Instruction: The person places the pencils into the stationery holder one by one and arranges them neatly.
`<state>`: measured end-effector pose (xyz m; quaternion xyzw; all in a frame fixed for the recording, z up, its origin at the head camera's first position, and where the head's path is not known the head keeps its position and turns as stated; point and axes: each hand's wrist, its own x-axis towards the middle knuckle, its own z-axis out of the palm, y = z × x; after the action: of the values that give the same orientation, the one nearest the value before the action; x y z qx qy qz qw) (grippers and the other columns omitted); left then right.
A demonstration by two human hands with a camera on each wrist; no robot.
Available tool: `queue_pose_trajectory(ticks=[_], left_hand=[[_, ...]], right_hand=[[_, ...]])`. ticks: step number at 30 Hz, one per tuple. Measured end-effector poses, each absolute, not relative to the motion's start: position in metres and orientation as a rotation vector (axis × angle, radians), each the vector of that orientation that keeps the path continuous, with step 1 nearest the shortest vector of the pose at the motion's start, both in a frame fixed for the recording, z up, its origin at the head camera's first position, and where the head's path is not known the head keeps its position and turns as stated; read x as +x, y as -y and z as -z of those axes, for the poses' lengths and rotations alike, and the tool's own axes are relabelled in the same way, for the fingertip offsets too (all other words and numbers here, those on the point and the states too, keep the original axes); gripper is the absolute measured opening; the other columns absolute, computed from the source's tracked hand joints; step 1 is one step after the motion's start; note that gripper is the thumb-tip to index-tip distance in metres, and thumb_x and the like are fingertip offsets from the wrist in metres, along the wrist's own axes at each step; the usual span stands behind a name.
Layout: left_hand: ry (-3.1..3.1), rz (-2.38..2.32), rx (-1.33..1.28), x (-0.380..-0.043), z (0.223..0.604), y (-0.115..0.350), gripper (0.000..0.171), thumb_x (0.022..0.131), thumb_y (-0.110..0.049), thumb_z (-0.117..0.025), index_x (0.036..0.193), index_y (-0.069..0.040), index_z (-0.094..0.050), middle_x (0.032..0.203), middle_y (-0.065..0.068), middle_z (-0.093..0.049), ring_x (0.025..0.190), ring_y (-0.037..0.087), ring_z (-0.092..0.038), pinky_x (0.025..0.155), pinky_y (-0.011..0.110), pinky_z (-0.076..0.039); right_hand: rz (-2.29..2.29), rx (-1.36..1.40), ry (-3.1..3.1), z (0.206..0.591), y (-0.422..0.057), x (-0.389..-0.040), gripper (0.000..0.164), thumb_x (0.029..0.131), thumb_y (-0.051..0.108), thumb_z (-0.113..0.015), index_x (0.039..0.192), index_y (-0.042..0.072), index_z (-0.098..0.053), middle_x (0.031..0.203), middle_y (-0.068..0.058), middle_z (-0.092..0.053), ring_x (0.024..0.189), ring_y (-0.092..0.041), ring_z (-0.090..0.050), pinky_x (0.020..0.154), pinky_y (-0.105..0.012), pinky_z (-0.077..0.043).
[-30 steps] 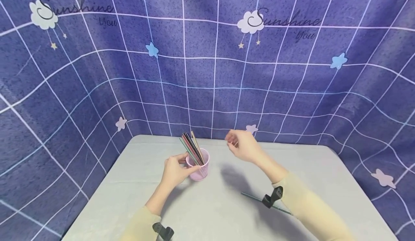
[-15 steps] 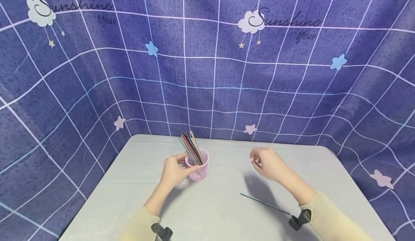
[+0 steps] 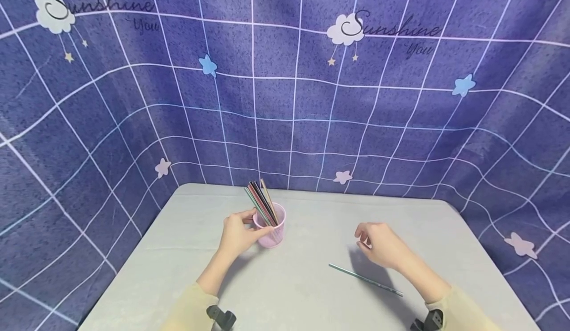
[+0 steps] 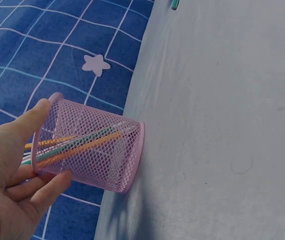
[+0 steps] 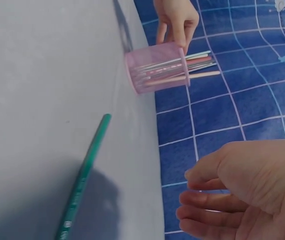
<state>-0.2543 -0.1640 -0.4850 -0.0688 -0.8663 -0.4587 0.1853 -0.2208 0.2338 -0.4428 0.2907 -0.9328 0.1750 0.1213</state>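
A pink mesh pencil cup (image 3: pixel 271 240) stands on the table, left of the middle. Several pencils (image 3: pixel 261 201) in dark, green, red and tan colours lean out of it toward the left. My left hand (image 3: pixel 236 233) grips the cup by its rim, thumb on one side and fingers on the other, as the left wrist view also shows at the cup's mesh wall (image 4: pixel 90 155). To the right, a single green pencil (image 3: pixel 365 279) lies slantwise on the table. Just above its far side hovers my right hand (image 3: pixel 384 246), fingers loosely curled around nothing, apart from the pencil (image 5: pixel 85 175).
A pale grey cloth covers the table (image 3: pixel 285 291). Behind it and at both sides hangs a blue-purple curtain (image 3: pixel 276 98) with grid lines, stars and clouds. Small black cameras are strapped at the left wrist (image 3: pixel 221 317) and the right wrist (image 3: pixel 427 321).
My right hand has moved right and toward me, away from the cup's side and lower over the table near the lying pencil. My left hand keeps its hold on the pencil cup.
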Motion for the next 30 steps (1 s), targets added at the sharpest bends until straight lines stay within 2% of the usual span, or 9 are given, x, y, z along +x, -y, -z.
queue_pose_trajectory(ticks=[4,12,18,25,30], left_hand=[[2.435,1.277,-0.204,-0.254,0.486,0.165,0.078,0.067,-0.037,-0.102,0.126,0.005,-0.074,0.106,0.021,-0.081,0.088,0.031,-0.082,0.081,0.050,-0.069],[2.434,1.287,-0.201,-0.253,0.486,0.164,0.077,0.067,-0.036,-0.102,0.126,0.005,-0.074,0.104,0.020,-0.082,0.088,0.032,-0.082,0.076,0.041,-0.069],[2.441,1.306,-0.187,-0.254,0.486,0.165,0.077,0.067,-0.035,-0.103,0.128,0.003,-0.074,0.108,0.019,-0.082,0.090,0.031,-0.082,0.080,0.046,-0.069],[2.448,1.291,-0.180,-0.253,0.485,0.164,0.077,0.067,-0.036,-0.103,0.127,0.002,-0.075,0.108,0.018,-0.082,0.089,0.027,-0.082,0.077,0.039,-0.069],[2.449,1.302,-0.179,-0.254,0.486,0.165,0.077,0.067,-0.036,-0.103,0.128,0.002,-0.075,0.107,0.017,-0.082,0.089,0.028,-0.082,0.080,0.045,-0.069]], right_hand=[[-0.531,0.851,2.742,0.450,-0.238,-0.215,0.012,0.085,0.001,-0.077,0.093,0.007,-0.072,0.076,0.006,-0.070,0.068,-0.011,-0.067,0.060,-0.021,-0.056],[-0.564,0.848,2.782,0.467,-0.242,-0.209,0.010,0.085,0.001,-0.076,0.092,0.007,-0.072,0.075,0.007,-0.070,0.064,0.000,-0.060,0.058,-0.018,-0.054],[-0.582,0.888,2.824,0.477,-0.242,-0.203,0.010,0.086,0.004,-0.078,0.093,0.009,-0.072,0.077,0.009,-0.069,0.067,0.002,-0.058,0.061,-0.020,-0.054],[-0.635,0.892,2.896,0.483,-0.240,-0.197,0.013,0.086,0.008,-0.082,0.094,0.011,-0.072,0.081,0.010,-0.070,0.072,-0.003,-0.063,0.064,-0.021,-0.055],[-0.634,0.900,2.879,0.487,-0.239,-0.197,0.013,0.085,0.008,-0.082,0.092,0.013,-0.072,0.079,0.008,-0.070,0.070,-0.003,-0.060,0.063,-0.021,-0.054]])
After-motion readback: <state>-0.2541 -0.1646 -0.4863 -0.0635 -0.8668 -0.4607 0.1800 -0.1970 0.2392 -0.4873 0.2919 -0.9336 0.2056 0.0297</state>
